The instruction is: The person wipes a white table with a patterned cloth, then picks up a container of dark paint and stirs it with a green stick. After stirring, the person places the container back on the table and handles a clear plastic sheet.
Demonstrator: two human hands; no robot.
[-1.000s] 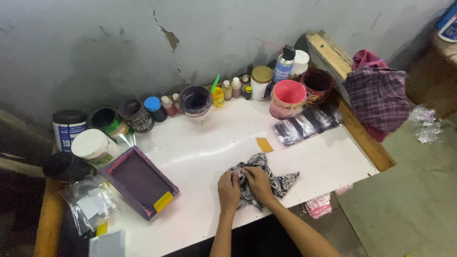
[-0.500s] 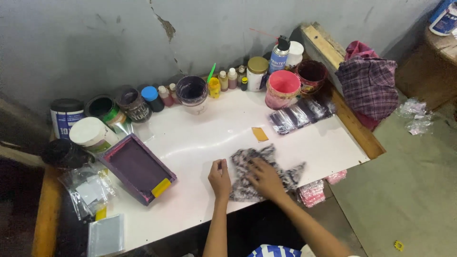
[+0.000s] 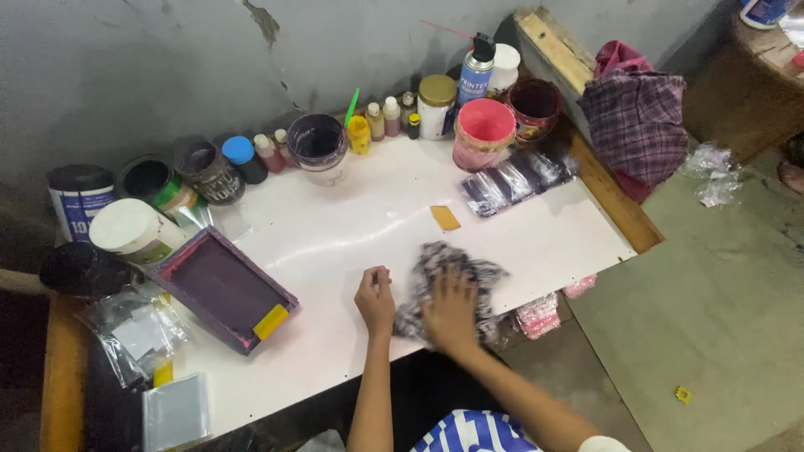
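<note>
A person is leaning over a white table (image 3: 352, 234), both forearms reaching in from the bottom edge; the body is cut off there, only a striped blue-and-white garment (image 3: 473, 431) showing. The right hand (image 3: 450, 308) is lying flat, fingers spread, on a black-and-white patterned cloth (image 3: 444, 268) and is covering its near half. The cloth is blurred, so its folds and exact outline are hard to make out. It is lying near the table's front edge, right of centre, its long axis appearing to run from the near edge toward the wall, slightly tilted right. The left hand (image 3: 375, 297) is resting just beside the cloth's left edge, fingers curled and pressed together — whether it is pinching the fabric cannot be told. Beyond the cloth, a small orange tag (image 3: 445, 218) is lying on the bare table. A purple-meshed frame (image 3: 222, 289) is sitting to the left, well apart from the hands. Jars, bottles and tubs are lining the wall — a pink tub (image 3: 484, 132) among them — and a plaid cloth (image 3: 636, 125) is draped at the right end.
</note>
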